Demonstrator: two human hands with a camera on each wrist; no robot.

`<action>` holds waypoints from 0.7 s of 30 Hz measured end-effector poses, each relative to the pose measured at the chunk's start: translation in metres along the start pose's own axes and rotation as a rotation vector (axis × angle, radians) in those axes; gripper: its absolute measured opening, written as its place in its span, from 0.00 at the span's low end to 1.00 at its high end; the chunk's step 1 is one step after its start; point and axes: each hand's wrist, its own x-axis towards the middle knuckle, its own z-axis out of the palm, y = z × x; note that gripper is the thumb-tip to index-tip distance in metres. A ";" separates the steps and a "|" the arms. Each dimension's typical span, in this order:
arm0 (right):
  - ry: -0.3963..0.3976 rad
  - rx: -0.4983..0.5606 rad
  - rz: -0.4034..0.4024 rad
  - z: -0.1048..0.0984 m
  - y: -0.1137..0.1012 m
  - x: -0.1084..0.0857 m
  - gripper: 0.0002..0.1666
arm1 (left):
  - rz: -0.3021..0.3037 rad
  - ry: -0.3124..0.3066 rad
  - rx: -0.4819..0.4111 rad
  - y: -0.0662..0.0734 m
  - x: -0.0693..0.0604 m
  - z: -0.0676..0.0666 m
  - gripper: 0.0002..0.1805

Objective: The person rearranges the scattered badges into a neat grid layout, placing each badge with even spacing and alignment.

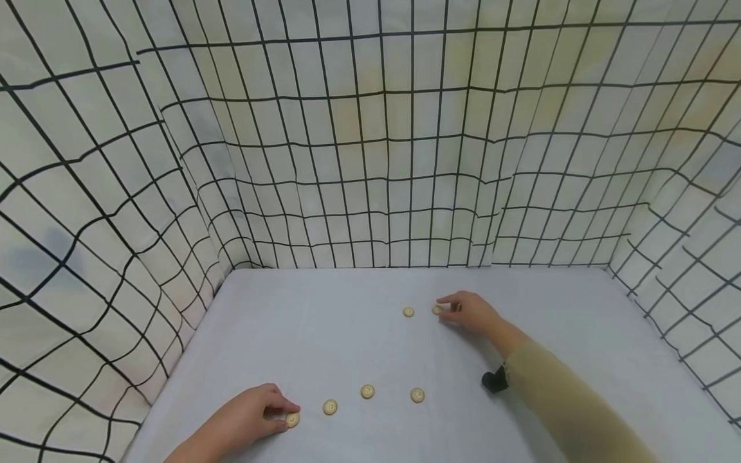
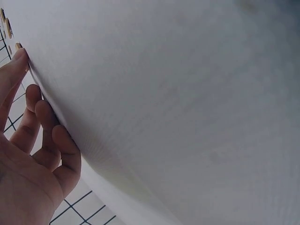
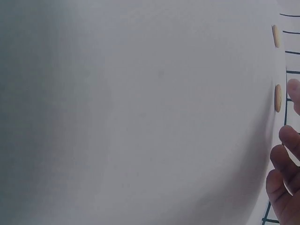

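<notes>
Several round, cream-tan discs, each with a small mark on its face, lie on the white table. At the front left, my left hand (image 1: 246, 415) pinches one tan disc (image 1: 292, 420) between thumb and forefinger; the other fingers are bent in the left wrist view. Farther back, my right hand (image 1: 470, 311) has forefinger and thumb on either side of another disc (image 1: 437, 310). In the right wrist view that disc (image 3: 278, 98) lies flat, with a narrow gap to the nearest fingertip (image 3: 294, 89). A neighbouring disc (image 1: 408, 312) lies just left of it.
Three more discs, a left one (image 1: 330, 407), a middle one (image 1: 367, 391) and a right one (image 1: 417, 395), form a loose row right of my left hand. White walls with a black grid (image 1: 370, 161) enclose the table (image 1: 324, 328). A black device (image 1: 494, 380) sits at my right sleeve.
</notes>
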 end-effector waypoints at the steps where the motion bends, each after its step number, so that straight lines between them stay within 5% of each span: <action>1: -0.002 0.002 -0.005 0.000 0.000 -0.001 0.25 | -0.002 0.000 0.000 0.000 0.000 0.000 0.12; 12: -0.043 0.035 -0.110 0.003 -0.009 -0.024 0.22 | 0.006 0.005 0.019 0.001 -0.003 0.000 0.12; 21: -0.174 -0.077 -0.329 0.017 -0.026 -0.049 0.20 | 0.009 0.020 0.036 0.003 -0.004 0.000 0.12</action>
